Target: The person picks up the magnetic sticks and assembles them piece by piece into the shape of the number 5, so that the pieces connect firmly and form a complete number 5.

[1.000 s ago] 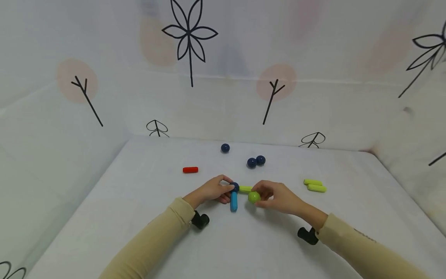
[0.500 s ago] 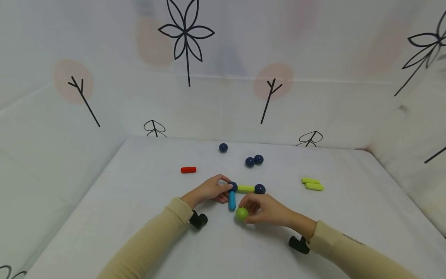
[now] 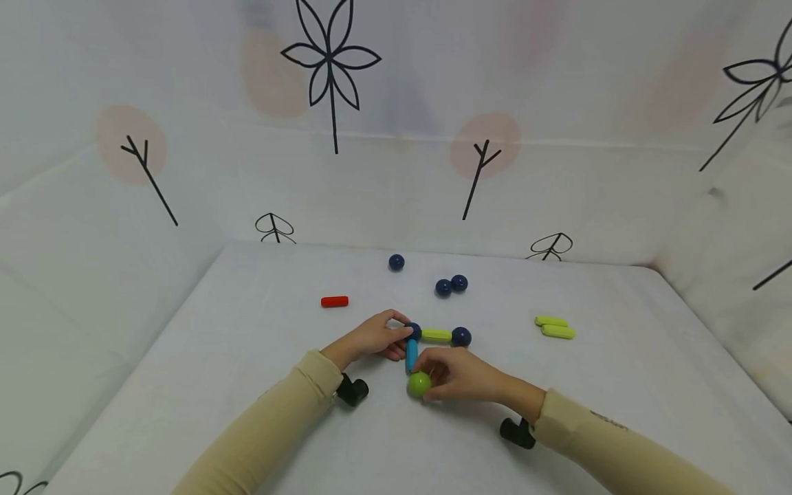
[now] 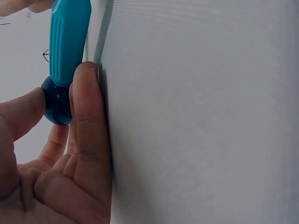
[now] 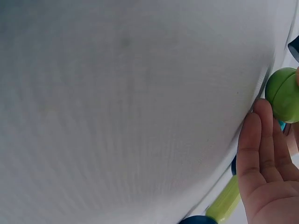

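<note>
My left hand (image 3: 376, 337) pinches a dark blue ball (image 3: 414, 331) between thumb and fingers. From that ball a blue stick (image 3: 411, 355) points toward me, and a yellow-green stick (image 3: 436, 335) runs right to another dark blue ball (image 3: 460, 336). My right hand (image 3: 464, 375) grips a green ball (image 3: 419, 384) at the near end of the blue stick; whether they touch is unclear. In the left wrist view the blue stick (image 4: 69, 42) meets the pinched ball (image 4: 58, 102). The right wrist view shows the green ball (image 5: 284, 95) by the fingertips.
A red stick (image 3: 335, 301) lies at the back left. One dark blue ball (image 3: 397, 262) sits at the back, with two more (image 3: 443, 287) side by side to its right. Two yellow-green sticks (image 3: 558, 331) lie together on the right of the white table (image 3: 278, 289).
My right hand has moved left and toward me with the green ball, from beside the yellow-green stick to the blue stick's near end. The left hand keeps its pinch.
</note>
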### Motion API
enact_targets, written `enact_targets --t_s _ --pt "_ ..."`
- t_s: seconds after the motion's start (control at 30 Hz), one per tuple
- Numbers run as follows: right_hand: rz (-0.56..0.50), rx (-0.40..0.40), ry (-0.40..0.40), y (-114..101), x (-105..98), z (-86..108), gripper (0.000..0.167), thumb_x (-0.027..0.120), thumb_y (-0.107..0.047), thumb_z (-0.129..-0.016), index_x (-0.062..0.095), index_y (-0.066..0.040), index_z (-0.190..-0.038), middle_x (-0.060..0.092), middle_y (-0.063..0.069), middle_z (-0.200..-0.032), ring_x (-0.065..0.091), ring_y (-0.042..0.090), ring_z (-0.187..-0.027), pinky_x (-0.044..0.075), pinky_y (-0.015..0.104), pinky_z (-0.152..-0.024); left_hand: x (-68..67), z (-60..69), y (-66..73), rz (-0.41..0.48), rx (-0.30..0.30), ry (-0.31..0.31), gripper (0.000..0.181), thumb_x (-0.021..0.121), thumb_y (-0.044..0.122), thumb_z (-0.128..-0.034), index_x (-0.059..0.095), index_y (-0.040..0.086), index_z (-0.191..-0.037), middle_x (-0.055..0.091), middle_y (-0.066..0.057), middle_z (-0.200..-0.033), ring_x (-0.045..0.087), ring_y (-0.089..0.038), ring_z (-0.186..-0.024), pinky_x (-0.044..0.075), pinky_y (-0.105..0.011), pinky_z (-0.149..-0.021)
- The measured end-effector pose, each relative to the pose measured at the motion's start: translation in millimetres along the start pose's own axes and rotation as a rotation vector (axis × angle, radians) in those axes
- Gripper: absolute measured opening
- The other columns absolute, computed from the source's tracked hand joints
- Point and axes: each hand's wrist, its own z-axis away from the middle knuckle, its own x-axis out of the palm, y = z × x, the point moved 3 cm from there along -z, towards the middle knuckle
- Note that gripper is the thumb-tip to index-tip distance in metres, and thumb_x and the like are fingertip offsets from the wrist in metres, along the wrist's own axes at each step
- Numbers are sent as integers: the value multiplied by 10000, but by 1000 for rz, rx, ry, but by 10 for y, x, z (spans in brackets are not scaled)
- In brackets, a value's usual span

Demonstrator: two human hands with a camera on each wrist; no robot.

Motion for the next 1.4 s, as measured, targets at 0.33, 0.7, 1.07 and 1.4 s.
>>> enact_targets --t_s 0.33,0.7,1.07,1.4 --pt "5 19 6 -20 -7 0 340 786 -50 -841 635 -23 -1144 666 8 -987 643 88 -832 554 249 -749 -8 -1 4 12 9 -5 330 531 200 -1050 490 30 -1330 681 -96 -880 651 -125 -688 584 -274 -689" --pt "38 60 53 14 -151 133 300 749 -60 -874 637 -35 -1151 663 60 -1034 642 118 -858 548 250 -777 -1 -14 -6 -6 4 0 342 537 215 -1048 487 43 -1339 688 -96 -904 652 -127 -692 581 -265 -694" --pt "80 106 143 115 -343 340 271 747 -62 -870 640 -26 -1116 659 64 -1023 627 109 -842 545 253 -780 0 -21 -10 -23 -11 7 357 539 222 -1047 488 50 -1356 687 -92 -915 655 -124 -702 579 -259 -698" --pt "119 134 235 251 -503 533 262 740 -22 -857 653 -27 -1104 660 74 -1047 629 126 -876 543 260 -766 -4 -16 -3 -24 -16 11 357 543 217 -1046 489 46 -1354 680 -96 -907 648 -120 -692 579 -258 -691"
